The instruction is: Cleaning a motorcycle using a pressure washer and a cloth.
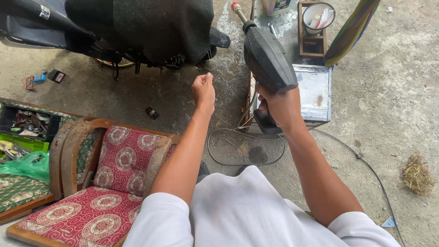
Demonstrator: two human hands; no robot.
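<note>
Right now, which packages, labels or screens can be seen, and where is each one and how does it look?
White container with a blue label: top edge, on the wet ground beyond the black spray gun in the right hand.
White sticker: top left, on the black vehicle body, small and rectangular.
Green plastic bag: left edge, crumpled, beside the red patterned chair.
No screens show.

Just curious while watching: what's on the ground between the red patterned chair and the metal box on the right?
In the head view, between the red patterned chair and the metal box lie bare concrete and a loop of thin cable; the person's left hand hangs above it.
</note>
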